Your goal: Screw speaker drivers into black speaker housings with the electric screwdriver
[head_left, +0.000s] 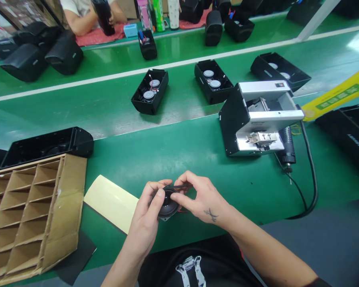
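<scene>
A small round black speaker (169,208) is held above the green bench, low in the middle of the head view. My left hand (148,211) grips its left side, thumb on the front. My right hand (201,195) pinches a thin black strip (179,186) between thumb and fingers along the speaker's upper edge. A bit of red wire shows below my right fingers. Just left of my left hand lies a pale yellow sheet (112,202) on the bench.
A divided cardboard box (73,199) stands at the left, a black housing (52,145) behind it. At the right are a silver and black machine (242,119) and an electric screwdriver (288,149). Open black housings (150,91) sit further back; across the line, a person (86,18) holds a dark bottle.
</scene>
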`<move>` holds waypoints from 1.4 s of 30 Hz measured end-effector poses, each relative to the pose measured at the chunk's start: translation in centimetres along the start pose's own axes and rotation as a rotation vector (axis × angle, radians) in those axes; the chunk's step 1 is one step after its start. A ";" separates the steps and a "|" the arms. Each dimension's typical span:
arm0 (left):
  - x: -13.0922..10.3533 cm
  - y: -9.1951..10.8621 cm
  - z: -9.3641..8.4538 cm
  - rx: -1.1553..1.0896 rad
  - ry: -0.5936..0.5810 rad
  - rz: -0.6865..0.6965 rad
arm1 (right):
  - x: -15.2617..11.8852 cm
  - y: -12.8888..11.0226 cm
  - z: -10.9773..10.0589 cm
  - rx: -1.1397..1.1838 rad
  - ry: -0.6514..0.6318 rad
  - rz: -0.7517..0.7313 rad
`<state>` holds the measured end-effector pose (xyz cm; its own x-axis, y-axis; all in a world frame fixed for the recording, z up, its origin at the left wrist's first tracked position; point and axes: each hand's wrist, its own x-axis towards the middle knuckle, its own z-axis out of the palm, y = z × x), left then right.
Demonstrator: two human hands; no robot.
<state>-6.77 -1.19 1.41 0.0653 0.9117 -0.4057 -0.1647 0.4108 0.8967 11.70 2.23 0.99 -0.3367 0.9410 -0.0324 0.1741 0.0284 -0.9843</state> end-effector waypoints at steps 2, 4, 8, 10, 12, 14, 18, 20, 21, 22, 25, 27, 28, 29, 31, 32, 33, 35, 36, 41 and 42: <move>-0.2 0.2 -0.5 0.060 -0.043 -0.030 | 0.4 0.1 -0.1 -0.033 0.020 -0.029; -0.3 0.6 -1.2 0.146 -0.099 -0.075 | 0.8 0.1 -0.5 -0.073 -0.005 -0.046; -0.1 1.8 -2.3 0.219 -0.252 -0.170 | 1.5 0.0 -1.2 -0.194 -0.137 -0.107; 0.3 2.3 -2.8 0.213 -0.330 -0.221 | 1.8 0.0 -1.3 -0.240 -0.193 -0.163; 0.7 2.7 -3.2 0.251 -0.366 -0.221 | 2.0 0.0 -1.2 -0.253 -0.232 -0.202; 1.0 2.9 -3.6 0.325 -0.367 -0.181 | 2.2 0.1 -1.0 -0.244 -0.257 -0.213; 1.1 2.9 -3.8 0.399 -0.384 -0.141 | 2.4 -0.1 -0.9 -0.242 -0.300 -0.183; 0.8 2.8 -3.8 0.400 -0.375 -0.135 | 2.6 -0.5 -1.2 -0.270 -0.343 -0.159; 0.6 2.7 -3.7 0.389 -0.361 -0.137 | 2.6 -0.8 -1.4 -0.290 -0.362 -0.156; 0.3 2.6 -3.7 0.366 -0.349 -0.146 | 2.6 -1.0 -1.6 -0.310 -0.375 -0.163; -0.1 2.4 -3.6 0.272 -0.333 -0.184 | 2.6 -1.6 -2.3 -0.363 -0.350 -0.224; -0.3 2.2 -3.6 0.263 -0.336 -0.165 | 2.6 -1.7 -2.6 -0.389 -0.297 -0.251; -0.3 2.1 -3.6 0.273 -0.336 -0.144 | 2.5 -1.8 -2.7 -0.398 -0.270 -0.248; -0.3 2.0 -3.6 0.284 -0.338 -0.124 | 2.5 -1.9 -2.8 -0.403 -0.248 -0.236; -0.2 1.9 -3.7 0.289 -0.352 -0.109 | 2.5 -2.1 -3.0 -0.402 -0.212 -0.197; -0.2 1.9 -3.7 0.288 -0.363 -0.108 | 2.4 -2.3 -3.1 -0.399 -0.196 -0.176; -0.2 1.9 -3.7 0.291 -0.372 -0.102 | 2.4 -2.5 -3.2 -0.394 -0.183 -0.155; -0.2 2.0 -3.8 0.304 -0.388 -0.085 | 2.3 -2.7 -3.3 -0.381 -0.167 -0.113; -0.3 2.0 -3.8 0.314 -0.396 -0.077 | 2.3 -2.8 -3.4 -0.370 -0.164 -0.092; -0.5 2.1 -3.8 0.328 -0.389 -0.089 | 1.9 -2.5 -3.4 -0.312 -0.168 0.002; -0.5 2.1 -3.8 0.327 -0.374 -0.084 | 1.8 -2.4 -3.4 -0.304 -0.167 0.009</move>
<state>-10.87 -0.82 2.81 0.4234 0.7913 -0.4411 0.1690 0.4094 0.8966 13.78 4.97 3.92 -0.4767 0.8740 -0.0936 0.4373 0.1435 -0.8878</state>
